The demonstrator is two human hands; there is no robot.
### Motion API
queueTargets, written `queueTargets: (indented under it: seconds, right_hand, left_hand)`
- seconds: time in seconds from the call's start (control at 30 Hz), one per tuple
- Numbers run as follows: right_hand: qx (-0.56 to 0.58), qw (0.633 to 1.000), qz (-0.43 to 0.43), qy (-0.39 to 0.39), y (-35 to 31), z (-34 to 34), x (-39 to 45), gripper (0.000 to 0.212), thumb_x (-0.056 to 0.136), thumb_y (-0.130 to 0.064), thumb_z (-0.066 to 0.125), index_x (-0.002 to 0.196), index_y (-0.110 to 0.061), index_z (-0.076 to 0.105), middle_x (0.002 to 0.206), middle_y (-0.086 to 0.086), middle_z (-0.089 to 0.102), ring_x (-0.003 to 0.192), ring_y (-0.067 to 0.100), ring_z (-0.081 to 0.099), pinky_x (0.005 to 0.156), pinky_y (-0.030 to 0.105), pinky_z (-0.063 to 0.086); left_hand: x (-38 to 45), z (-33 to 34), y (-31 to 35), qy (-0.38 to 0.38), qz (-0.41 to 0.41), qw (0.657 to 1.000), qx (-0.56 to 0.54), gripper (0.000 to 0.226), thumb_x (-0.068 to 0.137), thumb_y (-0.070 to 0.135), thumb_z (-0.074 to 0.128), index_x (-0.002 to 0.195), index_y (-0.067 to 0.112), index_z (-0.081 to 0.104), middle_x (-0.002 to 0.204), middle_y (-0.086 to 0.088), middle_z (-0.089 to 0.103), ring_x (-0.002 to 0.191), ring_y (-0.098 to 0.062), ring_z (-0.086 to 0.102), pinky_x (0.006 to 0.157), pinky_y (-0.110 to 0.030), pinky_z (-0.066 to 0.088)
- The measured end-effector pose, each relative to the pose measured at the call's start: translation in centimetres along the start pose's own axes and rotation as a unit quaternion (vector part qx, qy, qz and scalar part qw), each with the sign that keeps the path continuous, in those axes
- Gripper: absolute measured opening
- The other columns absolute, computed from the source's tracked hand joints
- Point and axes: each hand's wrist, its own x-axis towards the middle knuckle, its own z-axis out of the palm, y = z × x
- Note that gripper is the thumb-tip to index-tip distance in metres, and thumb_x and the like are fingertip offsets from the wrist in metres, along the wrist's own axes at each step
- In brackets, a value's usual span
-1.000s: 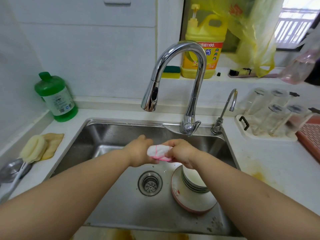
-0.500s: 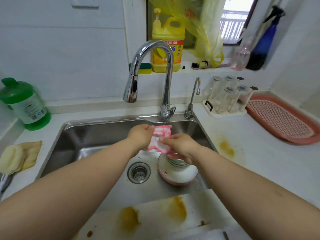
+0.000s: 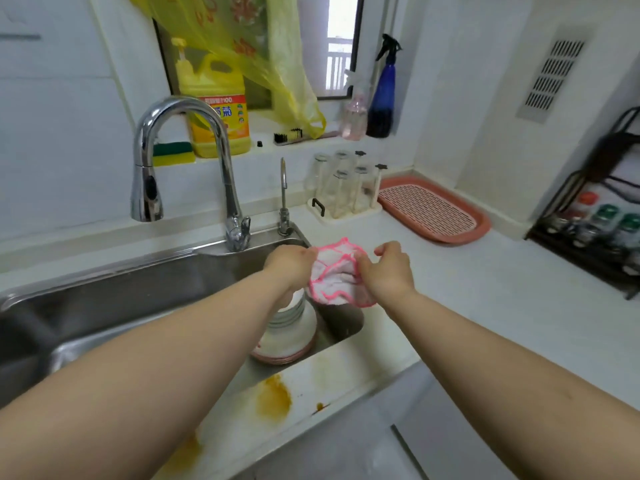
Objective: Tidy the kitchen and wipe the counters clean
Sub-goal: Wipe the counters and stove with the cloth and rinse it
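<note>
A white cloth with pink edging (image 3: pixel 337 275) hangs between both hands over the right end of the steel sink (image 3: pixel 138 289). My left hand (image 3: pixel 292 266) pinches its left side and my right hand (image 3: pixel 388 270) grips its right side, spreading it out. Below them, stacked bowls and a plate (image 3: pixel 289 332) sit in the sink, partly hidden by my left forearm. The white counter (image 3: pixel 502 306) stretches to the right. Orange-yellow stains (image 3: pixel 273 398) mark the front counter strip.
A tall chrome faucet (image 3: pixel 180 157) and a small tap (image 3: pixel 283 199) stand behind the sink. A glass rack (image 3: pixel 343 192) and pink drain tray (image 3: pixel 433 211) sit at the back right, a spice rack (image 3: pixel 595 220) far right. Detergent jug (image 3: pixel 216 105), sponge, brush and spray bottles line the sill.
Both hands have carried the cloth up and right from over the sink basin toward the counter and opened it out from a bunched wad. The camera has swung right.
</note>
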Motion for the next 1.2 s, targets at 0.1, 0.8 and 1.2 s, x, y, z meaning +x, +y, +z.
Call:
queueTargets:
  seconds: [0.1, 0.8, 1.2]
  right_hand:
    - [0.017, 0.997, 0.058, -0.058, 2.0, -2.6, 0.5, 0.054, 0.087, -0.056, 0.054, 0.105, -0.004, 0.056, 0.101, 0.015, 0.063, 0.091, 0.032, 0.062, 0.080, 0.036, 0.049]
    - [-0.009, 0.938, -0.049, -0.343, 15.3, -15.5, 13.4, 0.037, 0.085, -0.055, 0.059, 0.111, -0.029, 0.063, 0.123, -0.002, 0.050, 0.120, 0.015, 0.043, 0.093, 0.026, 0.035]
    - [-0.331, 0.918, -0.088, -0.199, 18.4, -15.9, 14.4, 0.043, 0.087, -0.063, 0.043, 0.082, -0.024, 0.061, 0.100, -0.002, 0.064, 0.103, 0.027, 0.058, 0.089, 0.036, 0.042]
  left_hand:
    - [-0.2, 3.4, 1.1, 0.001, 0.000, 0.997, -0.074, 0.027, 0.098, 0.028, 0.049, 0.103, 0.007, 0.065, 0.113, -0.021, 0.066, 0.088, -0.026, 0.061, 0.089, -0.042, 0.052]
    - [1.0, 19.2, 3.3, -0.017, 0.051, 0.966, 0.252, 0.011, 0.088, 0.017, 0.064, 0.092, 0.007, 0.068, 0.082, -0.007, 0.061, 0.077, -0.020, 0.056, 0.068, -0.025, 0.043]
    - [3.4, 21.5, 1.6, 0.007, 0.087, 0.915, 0.393, 0.047, 0.092, 0.026, 0.057, 0.136, 0.017, 0.046, 0.132, -0.010, 0.048, 0.116, -0.027, 0.053, 0.093, -0.028, 0.040]
